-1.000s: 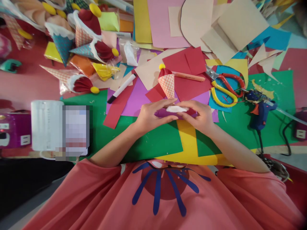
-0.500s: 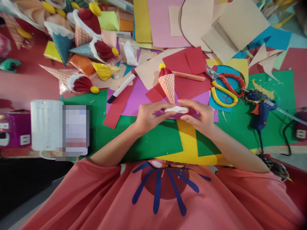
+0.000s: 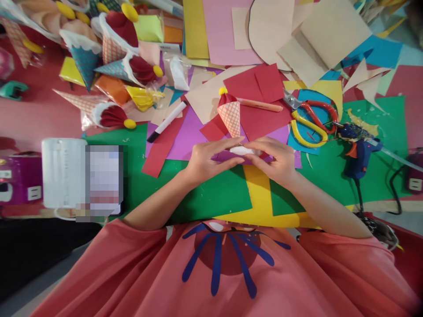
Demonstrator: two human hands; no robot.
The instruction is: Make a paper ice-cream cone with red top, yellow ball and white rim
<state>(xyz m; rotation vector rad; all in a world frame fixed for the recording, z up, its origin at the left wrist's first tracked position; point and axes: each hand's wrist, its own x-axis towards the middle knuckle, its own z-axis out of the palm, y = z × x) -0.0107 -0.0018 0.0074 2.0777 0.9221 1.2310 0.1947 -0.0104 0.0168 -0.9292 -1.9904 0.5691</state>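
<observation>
My left hand (image 3: pixel 208 160) and my right hand (image 3: pixel 276 160) meet at the middle of the table over green and yellow paper. Both pinch a small white piece (image 3: pixel 243 150) that lies on a dark purple paper shape (image 3: pixel 228 155), its far end hidden under my right fingers. Just beyond my fingers stands a small paper cone (image 3: pixel 230 114) with a checked orange pattern, a red top and a yellow ball.
Red-and-yellow scissors (image 3: pixel 312 121) and a blue glue gun (image 3: pixel 358 147) lie to the right, its cord trailing off. A marker (image 3: pixel 167 122) and an orange pencil (image 3: pixel 261 105) lie among loose coloured sheets. Several finished paper cones (image 3: pixel 112 48) are piled at the far left. A white box (image 3: pixel 64 171) sits left.
My fingers have closed in round the white piece, so less of it and of the purple shape shows than a second ago. The hands have barely shifted.
</observation>
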